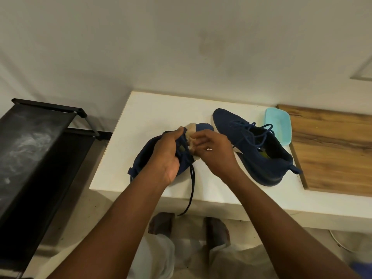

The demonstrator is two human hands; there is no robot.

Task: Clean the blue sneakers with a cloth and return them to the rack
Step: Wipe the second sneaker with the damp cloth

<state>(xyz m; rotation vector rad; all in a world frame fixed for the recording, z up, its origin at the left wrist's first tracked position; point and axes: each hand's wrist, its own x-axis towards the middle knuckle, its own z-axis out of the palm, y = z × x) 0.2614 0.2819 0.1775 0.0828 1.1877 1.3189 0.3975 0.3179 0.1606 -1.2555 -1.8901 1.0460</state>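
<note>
My left hand (pixel 168 156) grips one blue sneaker (pixel 144 156) just above the white table (pixel 141 115), fingers curled over its upper. A dark lace (pixel 191 190) hangs from it past the table's front edge. My right hand (pixel 215 151) pinches a beige cloth (pixel 191 130) against the sneaker's toe end. The second blue sneaker (pixel 259 146) lies on the table to the right, toe pointing away, touched by neither hand. The black shoe rack (pixel 36 150) stands on the floor at the left.
A light blue plastic lid or tray (pixel 279 125) lies behind the second sneaker. A wooden board (pixel 334 150) covers the table's right part. A white wall rises close behind. My feet (pixel 189 226) stand below the table's front edge.
</note>
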